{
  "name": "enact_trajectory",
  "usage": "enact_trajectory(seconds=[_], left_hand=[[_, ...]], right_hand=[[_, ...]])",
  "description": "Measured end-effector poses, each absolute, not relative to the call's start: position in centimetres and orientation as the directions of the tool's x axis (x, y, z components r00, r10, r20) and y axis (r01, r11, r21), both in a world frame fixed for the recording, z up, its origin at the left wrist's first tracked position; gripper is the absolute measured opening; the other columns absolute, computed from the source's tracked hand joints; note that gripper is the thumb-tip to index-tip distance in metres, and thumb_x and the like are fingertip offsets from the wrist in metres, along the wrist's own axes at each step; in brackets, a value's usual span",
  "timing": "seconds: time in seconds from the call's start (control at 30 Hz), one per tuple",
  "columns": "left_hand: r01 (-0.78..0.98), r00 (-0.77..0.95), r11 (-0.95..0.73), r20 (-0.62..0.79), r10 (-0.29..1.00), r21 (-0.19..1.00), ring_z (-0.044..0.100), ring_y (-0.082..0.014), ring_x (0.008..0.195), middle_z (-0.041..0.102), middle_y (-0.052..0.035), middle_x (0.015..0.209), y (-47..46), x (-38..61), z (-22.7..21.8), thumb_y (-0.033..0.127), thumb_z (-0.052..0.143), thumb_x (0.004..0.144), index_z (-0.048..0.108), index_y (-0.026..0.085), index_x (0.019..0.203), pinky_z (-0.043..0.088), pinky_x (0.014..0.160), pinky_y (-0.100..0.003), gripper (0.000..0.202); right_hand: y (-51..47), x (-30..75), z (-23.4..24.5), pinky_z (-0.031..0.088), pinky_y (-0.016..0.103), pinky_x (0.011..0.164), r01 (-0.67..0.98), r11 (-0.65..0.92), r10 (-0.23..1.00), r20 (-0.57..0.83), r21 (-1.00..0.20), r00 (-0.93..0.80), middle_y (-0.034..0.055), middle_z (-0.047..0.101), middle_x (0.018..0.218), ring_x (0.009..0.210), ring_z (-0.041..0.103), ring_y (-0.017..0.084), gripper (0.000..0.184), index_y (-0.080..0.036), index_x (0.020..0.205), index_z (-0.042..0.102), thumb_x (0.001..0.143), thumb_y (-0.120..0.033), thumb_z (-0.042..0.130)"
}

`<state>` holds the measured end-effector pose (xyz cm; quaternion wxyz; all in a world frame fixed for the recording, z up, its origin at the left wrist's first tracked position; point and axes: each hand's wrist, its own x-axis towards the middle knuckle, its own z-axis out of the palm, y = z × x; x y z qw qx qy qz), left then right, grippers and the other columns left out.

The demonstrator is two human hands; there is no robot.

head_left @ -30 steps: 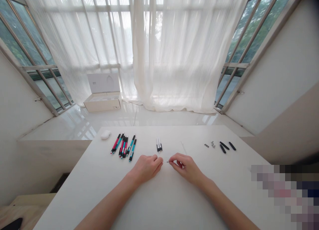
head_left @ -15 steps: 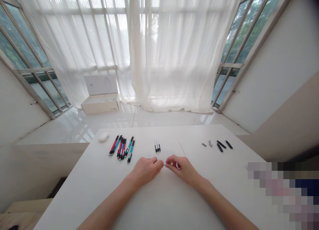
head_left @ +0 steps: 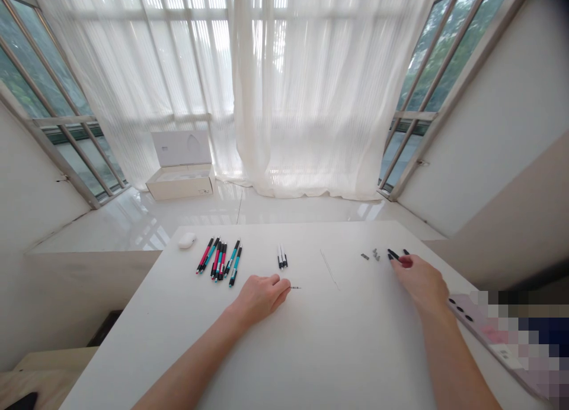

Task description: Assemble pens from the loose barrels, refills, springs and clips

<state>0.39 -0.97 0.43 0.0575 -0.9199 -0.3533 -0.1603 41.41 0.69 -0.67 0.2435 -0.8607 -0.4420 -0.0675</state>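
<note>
My left hand [head_left: 262,294] rests on the white table [head_left: 311,339], fingers curled around a thin pen refill [head_left: 295,287] whose tip sticks out to the right. My right hand [head_left: 420,279] is at the right side of the table, fingertips on the black pen parts [head_left: 393,255]. Small grey pieces [head_left: 371,255] lie just left of them. A thin rod [head_left: 329,269] lies between my hands.
A row of pink and teal pens [head_left: 220,260] lies at the left, with a white earbud case [head_left: 186,240] beyond. Three white pen barrels [head_left: 281,258] sit at the centre. An open white box [head_left: 180,173] stands on the floor by the curtain.
My right hand has let go of the refill tip and moved right to the black pen parts. My left hand has stayed in place, still holding the refill.
</note>
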Motion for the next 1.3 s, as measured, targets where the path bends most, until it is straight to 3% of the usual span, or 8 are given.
enact_trajectory(seconds=[0.13,0.2,0.37,0.5,0.63,0.8,1.3], left_hand=[[0.674,0.692,-0.739,0.347,0.634,0.006,0.055,-0.0124,0.057,0.057,0.0014,0.071,-0.9,0.3,0.4,0.031,0.033,0.098,0.052,0.022,0.09,0.026,0.047,-0.023,0.023],[0.678,0.686,-0.735,0.355,0.636,0.006,0.055,-0.0124,0.057,0.057,0.0016,0.071,-0.9,0.3,0.3,0.031,0.033,0.098,0.052,0.022,0.09,0.026,0.047,-0.023,0.023],[0.709,0.646,-0.705,0.386,0.658,0.015,0.055,-0.0122,0.056,0.058,0.0016,0.071,-0.7,0.2,0.2,0.031,0.033,0.098,0.053,0.022,0.09,0.026,0.047,-0.023,0.023],[0.743,0.602,-0.668,0.392,0.695,0.042,0.055,-0.0118,0.056,0.059,0.0013,0.072,-0.4,0.0,0.0,0.031,0.033,0.098,0.053,0.022,0.09,0.027,0.047,-0.023,0.024],[0.753,0.582,-0.654,0.392,0.713,0.073,0.055,-0.0118,0.057,0.059,0.0008,0.073,-0.2,-0.1,-0.1,0.032,0.033,0.099,0.054,0.022,0.09,0.029,0.048,-0.023,0.025],[0.745,0.593,-0.663,0.379,0.71,0.077,0.055,-0.0119,0.058,0.059,0.0006,0.073,-0.3,0.0,0.2,0.031,0.034,0.098,0.055,0.022,0.091,0.03,0.049,-0.022,0.024],[0.728,0.617,-0.682,0.363,0.698,0.076,0.054,-0.0118,0.057,0.059,0.0007,0.074,-0.3,-0.1,0.1,0.032,0.034,0.098,0.056,0.023,0.093,0.031,0.049,-0.022,0.025]], right_hand=[[1.0,41.7,-1.2,0.038,0.034,0.05,0.754,-0.538,0.731,0.236,-0.376,0.64,0.0118,0.071,0.082,0.066,0.062,0.028,0.027,-0.022,0.086,0.069,0.067,-0.037,0.06],[1.1,41.3,-0.6,0.041,0.035,0.055,0.741,-0.511,0.72,0.253,-0.435,0.646,0.0107,0.071,0.084,0.069,0.062,0.028,0.027,-0.022,0.088,0.069,0.067,-0.037,0.059],[1.4,37.0,1.7,0.045,0.033,0.061,0.727,-0.134,0.735,0.425,-0.673,0.529,0.0054,0.066,0.075,0.059,0.055,0.018,0.031,-0.019,0.089,0.068,0.069,-0.041,0.059],[0.8,30.7,2.3,0.043,0.025,0.05,0.579,0.181,0.905,0.365,-0.795,0.217,0.002,0.058,0.066,0.055,0.049,0.014,0.032,-0.018,0.094,0.066,0.076,-0.043,0.057],[-0.4,25.9,2.0,0.041,0.024,0.049,0.509,0.327,0.943,0.308,-0.796,-0.124,0.0037,0.06,0.079,0.057,0.047,0.012,0.022,-0.02,0.089,0.065,0.082,-0.037,0.054],[-1.3,24.2,1.9,0.041,0.025,0.051,0.487,0.363,0.929,0.27,-0.794,-0.251,0.0042,0.06,0.085,0.056,0.045,0.01,0.017,-0.021,0.088,0.065,0.084,-0.032,0.053],[-1.4,24.3,2.1,0.04,0.025,0.049,0.508,0.397,0.914,0.277,-0.764,-0.297,0.0045,0.061,0.09,0.049,0.037,0.008,0.019,-0.022,0.088,0.068,0.084,-0.033,0.053]])
